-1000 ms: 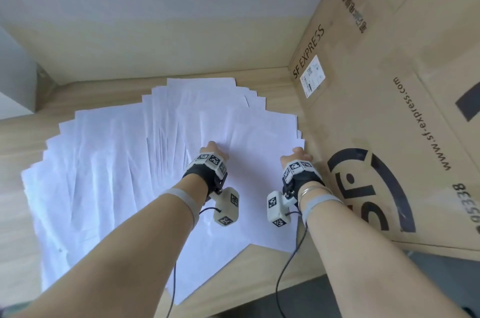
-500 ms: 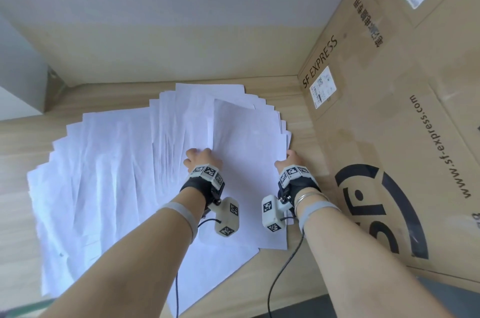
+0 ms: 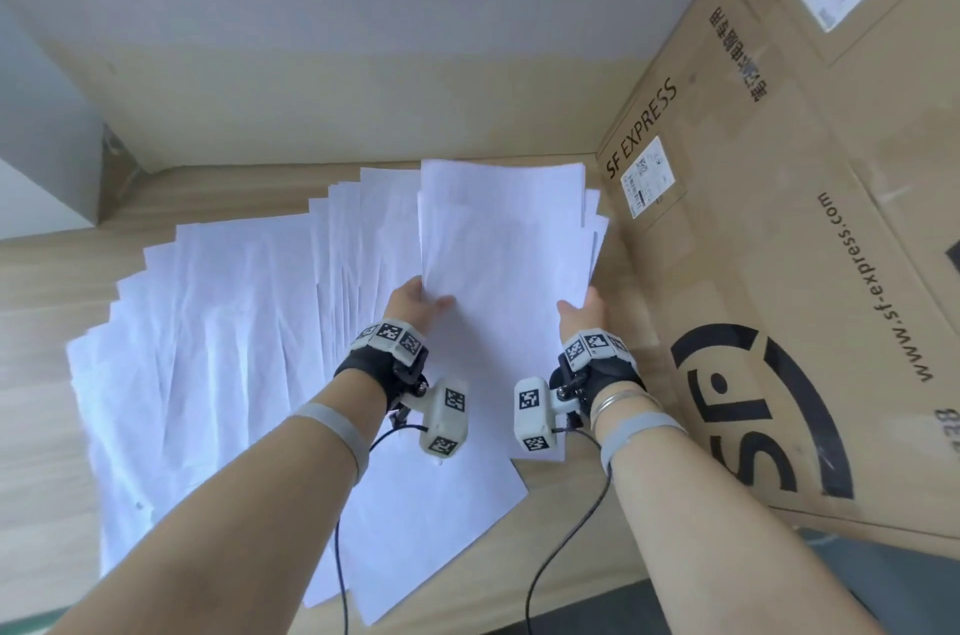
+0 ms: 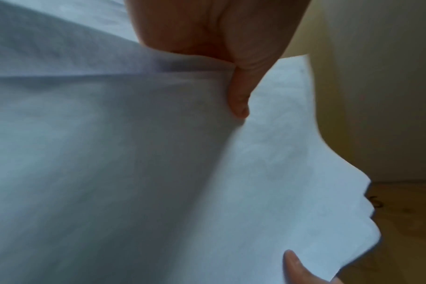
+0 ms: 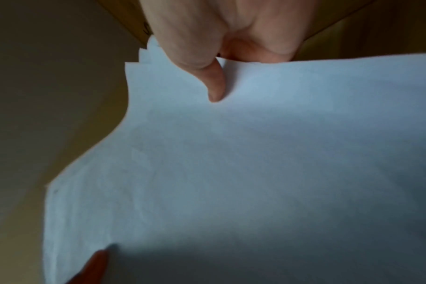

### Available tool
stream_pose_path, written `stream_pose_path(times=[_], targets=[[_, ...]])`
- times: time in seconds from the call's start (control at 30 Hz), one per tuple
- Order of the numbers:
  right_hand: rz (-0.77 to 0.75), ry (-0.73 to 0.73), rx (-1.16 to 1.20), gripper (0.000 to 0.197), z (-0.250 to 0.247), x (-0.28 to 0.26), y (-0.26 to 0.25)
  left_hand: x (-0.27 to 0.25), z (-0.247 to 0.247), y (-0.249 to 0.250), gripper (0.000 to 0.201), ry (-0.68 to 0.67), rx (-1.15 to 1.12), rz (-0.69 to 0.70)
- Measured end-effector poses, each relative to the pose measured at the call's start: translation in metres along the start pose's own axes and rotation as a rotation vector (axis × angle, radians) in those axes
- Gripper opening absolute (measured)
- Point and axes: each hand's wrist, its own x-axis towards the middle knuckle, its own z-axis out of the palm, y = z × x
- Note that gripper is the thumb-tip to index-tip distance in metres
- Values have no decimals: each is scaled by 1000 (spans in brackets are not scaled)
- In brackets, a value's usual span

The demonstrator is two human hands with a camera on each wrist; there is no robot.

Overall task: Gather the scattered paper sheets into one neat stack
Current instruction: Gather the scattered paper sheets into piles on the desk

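Note:
Several white paper sheets (image 3: 218, 322) lie fanned across the wooden table (image 3: 41, 374). Both hands hold a gathered bundle of sheets (image 3: 504, 250) lifted at the right end of the fan, its far corners stepped. My left hand (image 3: 421, 304) grips the bundle's left edge, thumb on top. My right hand (image 3: 582, 317) grips its right edge. In the left wrist view the thumb (image 4: 238, 100) presses on the bundle (image 4: 134, 173). In the right wrist view the thumb (image 5: 215, 86) lies on the bundle's top sheet (image 5: 231, 173), and a fingertip shows below.
A large SF Express cardboard box (image 3: 805, 271) stands close on the right, next to my right hand. A wall (image 3: 363, 37) runs behind the table. The table's front edge (image 3: 467, 598) is near my forearms. A grey block (image 3: 47, 141) sits at far left.
Both hands have drawn the right-hand sheets together into a narrower bundle and raised it off the table. The head view has shifted slightly.

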Motion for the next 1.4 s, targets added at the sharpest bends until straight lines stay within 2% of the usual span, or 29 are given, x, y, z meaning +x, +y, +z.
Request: stream_pose_path(times=[0.1,0.17,0.3,0.4,0.47,0.53,0.57,0.63,0.73,0.83,0.93,1.0,1.07,1.17,1.3,1.4], targets=[[-119,18,126,36,-11,-12,-28,-6,-19,19,10,44,-40,181],[-195,6,248,38,-19,-20,-47,-7,-33,29,11,2,-144,256],[-283,-40,577,40,-25,-43,-78,-13,-56,44,31,-82,-396,357],[-329,-41,682,40,-18,-52,-87,-17,-70,48,45,-97,-425,450],[-345,-62,683,50,-13,-54,-85,-21,-79,45,53,-105,-404,450],[-353,-108,647,61,-8,-54,-81,-26,-85,40,61,-120,-342,431],[-350,-147,605,64,-4,-52,-78,-28,-87,37,58,-109,-288,418],[-333,-198,475,57,4,-53,-74,-30,-87,32,45,-40,-156,400],[-326,-129,299,38,11,-51,-69,-32,-84,28,16,82,-128,393],[-321,-101,314,34,17,-47,-63,-31,-89,25,23,119,-239,416],[-260,-153,164,30,27,-46,-51,-31,-90,17,35,64,-98,325],[-256,-148,65,30,32,-45,-47,-28,-90,10,30,115,-36,266],[-288,-149,59,28,36,-43,-50,-25,-92,7,20,156,-83,274],[-321,-201,68,30,45,-42,-56,-23,-99,3,7,132,-143,221],[-290,-278,-75,29,61,-38,-41,-15,-110,-16,6,176,-129,80],[-164,-184,-227,41,59,-20,-17,-10,-126,-35,13,258,-144,-31]])
